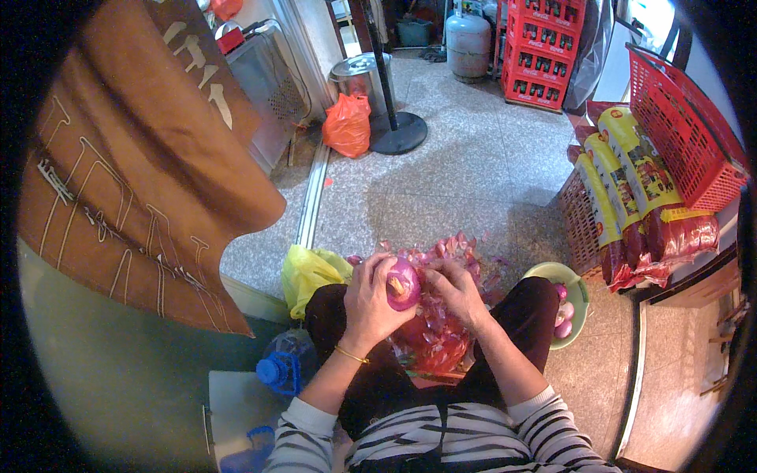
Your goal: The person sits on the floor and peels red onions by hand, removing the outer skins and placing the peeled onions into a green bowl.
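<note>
My left hand (371, 298) grips a red onion (404, 284) in front of my lap, its pale dry tip turned up. Close to the onion's right side is my right hand (454, 290), thumb and fingers bent together; whether a bit of skin is between them cannot be told. Loose purple onion skins (458, 251) lie on the floor beyond the hands, and more skins fill a red plastic bag (434, 346) between my knees. By my right knee, a light green bowl (579, 295) holds several onions (563, 329).
A yellow-green plastic bag (307, 272) lies by my left knee, near a large bottle with a blue cap (269, 371). A brown cloth curtain (177, 177) hangs at left. Ahead are an orange bag (347, 127) and a black stand base (399, 133). Packaged goods (636, 171) top a basket at right.
</note>
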The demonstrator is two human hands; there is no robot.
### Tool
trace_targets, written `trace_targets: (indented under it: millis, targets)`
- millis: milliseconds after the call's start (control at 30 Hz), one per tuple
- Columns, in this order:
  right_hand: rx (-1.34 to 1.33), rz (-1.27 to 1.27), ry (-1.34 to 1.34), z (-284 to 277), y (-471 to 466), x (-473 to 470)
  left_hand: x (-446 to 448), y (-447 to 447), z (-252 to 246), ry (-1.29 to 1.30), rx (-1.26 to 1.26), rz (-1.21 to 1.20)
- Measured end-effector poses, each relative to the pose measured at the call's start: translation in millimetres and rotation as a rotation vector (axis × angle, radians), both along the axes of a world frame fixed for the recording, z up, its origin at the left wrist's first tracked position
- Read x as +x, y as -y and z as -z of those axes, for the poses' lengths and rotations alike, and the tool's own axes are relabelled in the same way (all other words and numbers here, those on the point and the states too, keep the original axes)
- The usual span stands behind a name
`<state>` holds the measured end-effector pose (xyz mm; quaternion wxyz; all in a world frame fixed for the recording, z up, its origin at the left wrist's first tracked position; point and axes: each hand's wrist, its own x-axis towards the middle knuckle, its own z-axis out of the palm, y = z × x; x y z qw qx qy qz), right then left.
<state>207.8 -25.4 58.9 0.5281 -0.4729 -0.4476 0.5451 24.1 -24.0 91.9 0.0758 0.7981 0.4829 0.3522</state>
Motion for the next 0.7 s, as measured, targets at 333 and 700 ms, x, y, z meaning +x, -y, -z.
trace_targets:
  millis: [333,700]
  targets:
    - [-0.058,-0.080,-0.316,5,1,3,-7,-4,-4,0.219,-0.049,0.190]
    - [0.115,-0.215,-0.840,-10,5,5,10,6,27,1.400,-1.002,0.225]
